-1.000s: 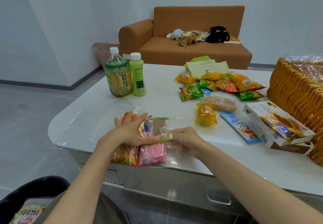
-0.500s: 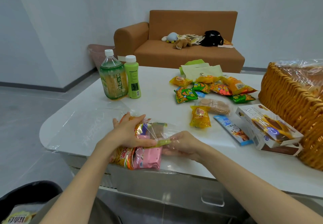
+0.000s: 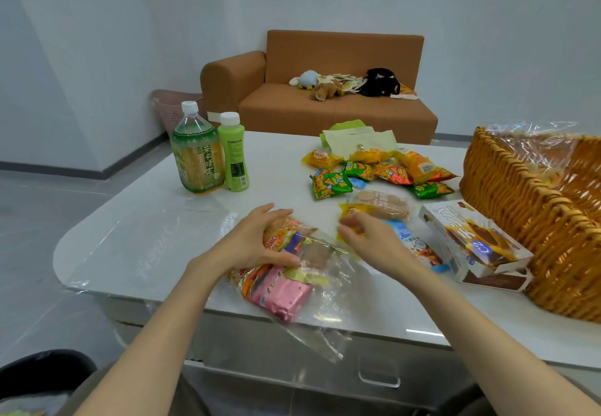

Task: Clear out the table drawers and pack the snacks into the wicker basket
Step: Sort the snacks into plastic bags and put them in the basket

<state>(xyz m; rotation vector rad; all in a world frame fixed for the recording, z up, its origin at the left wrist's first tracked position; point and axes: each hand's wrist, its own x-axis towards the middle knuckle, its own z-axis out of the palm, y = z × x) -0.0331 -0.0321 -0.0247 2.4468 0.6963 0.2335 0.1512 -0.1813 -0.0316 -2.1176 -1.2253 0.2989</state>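
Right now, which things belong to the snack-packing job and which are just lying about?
Job: wicker basket, clear bag of snacks gripped by the left hand, loose snack packets, snack box, possibly the two bottles.
Lying about: sofa, soft toys, pink floor basket.

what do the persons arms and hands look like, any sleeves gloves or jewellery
No gloves: the left hand and right hand are bare, with no rings to be seen. The left forearm and right forearm are uncovered right to the frame edge, with no sleeve, watch or bracelet in view.
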